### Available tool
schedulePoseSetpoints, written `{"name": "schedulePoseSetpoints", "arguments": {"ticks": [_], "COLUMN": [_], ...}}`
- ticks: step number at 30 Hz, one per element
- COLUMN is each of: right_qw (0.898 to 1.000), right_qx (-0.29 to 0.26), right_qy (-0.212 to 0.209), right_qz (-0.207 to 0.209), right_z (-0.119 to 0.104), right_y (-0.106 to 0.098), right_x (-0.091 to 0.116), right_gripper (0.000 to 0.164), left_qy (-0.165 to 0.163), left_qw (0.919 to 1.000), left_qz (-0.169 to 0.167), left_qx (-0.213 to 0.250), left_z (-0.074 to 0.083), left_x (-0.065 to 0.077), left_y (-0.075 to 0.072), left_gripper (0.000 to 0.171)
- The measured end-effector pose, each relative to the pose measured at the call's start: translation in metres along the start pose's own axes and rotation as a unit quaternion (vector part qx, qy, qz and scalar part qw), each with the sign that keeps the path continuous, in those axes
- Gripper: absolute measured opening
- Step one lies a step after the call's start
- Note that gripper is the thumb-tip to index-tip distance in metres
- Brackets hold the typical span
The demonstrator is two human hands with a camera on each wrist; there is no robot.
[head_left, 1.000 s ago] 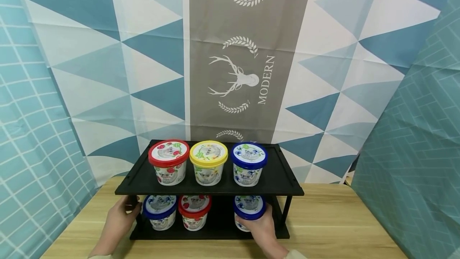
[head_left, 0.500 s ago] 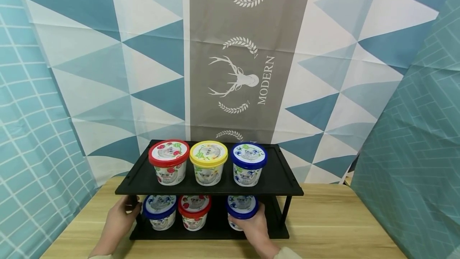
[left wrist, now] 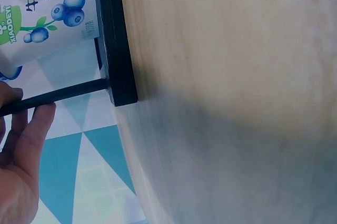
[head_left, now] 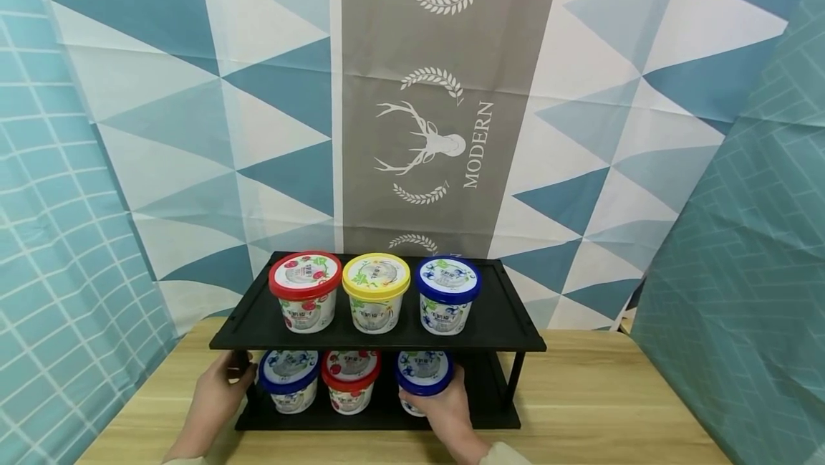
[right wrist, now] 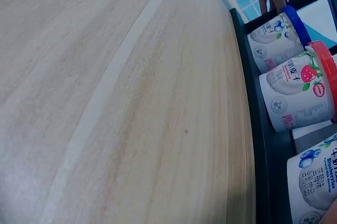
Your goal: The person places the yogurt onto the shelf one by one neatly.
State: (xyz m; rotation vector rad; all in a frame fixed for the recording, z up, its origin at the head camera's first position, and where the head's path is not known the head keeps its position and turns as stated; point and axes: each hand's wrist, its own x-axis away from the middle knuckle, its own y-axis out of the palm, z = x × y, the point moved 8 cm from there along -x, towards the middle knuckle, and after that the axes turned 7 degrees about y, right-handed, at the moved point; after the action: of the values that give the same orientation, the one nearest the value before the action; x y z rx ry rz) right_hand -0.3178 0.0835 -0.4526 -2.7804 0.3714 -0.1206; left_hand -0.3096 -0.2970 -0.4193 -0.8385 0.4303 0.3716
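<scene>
A black two-tier rack (head_left: 505, 314) stands on the wooden table. My left hand (head_left: 215, 397) grips its front left post (left wrist: 63, 92), thumb and fingers on either side. On the lower shelf, my right hand (head_left: 446, 408) holds a blue-lidded blueberry yogurt tub (head_left: 423, 370) from its right side; the label of this tub (right wrist: 310, 179) shows in the right wrist view. To its left, past a gap, a red-lidded tub (head_left: 351, 373) stands beside another blue-lidded tub (head_left: 289, 373), which is nearest my left hand.
The top shelf carries a red-lidded tub (head_left: 305, 286), a yellow-lidded tub (head_left: 376, 287) and a blue-lidded tub (head_left: 447, 289) in a row. Behind the rack hangs a patterned cloth (head_left: 419, 164). The wooden table (head_left: 599, 393) extends on both sides and in front.
My right hand has moved the blue-lidded tub left along the lower shelf, closer to the red-lidded one. The left hand stays on the post, and the other tubs keep their places.
</scene>
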Motion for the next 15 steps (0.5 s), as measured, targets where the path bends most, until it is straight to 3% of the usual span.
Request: {"name": "schedulePoseSetpoints", "arguments": {"ticks": [15], "right_qw": [1.0], "right_qx": [0.006], "right_qy": [-0.004], "right_qz": [-0.006], "right_z": [-0.001], "right_y": [0.012], "right_x": [-0.006], "right_gripper": [0.106], "left_qy": [0.003], "left_qw": [1.0], "left_qz": [-0.002], "left_qx": [0.001], "left_z": [0.001], "left_x": [0.0], "left_y": [0.0], "left_gripper": [0.018]}}
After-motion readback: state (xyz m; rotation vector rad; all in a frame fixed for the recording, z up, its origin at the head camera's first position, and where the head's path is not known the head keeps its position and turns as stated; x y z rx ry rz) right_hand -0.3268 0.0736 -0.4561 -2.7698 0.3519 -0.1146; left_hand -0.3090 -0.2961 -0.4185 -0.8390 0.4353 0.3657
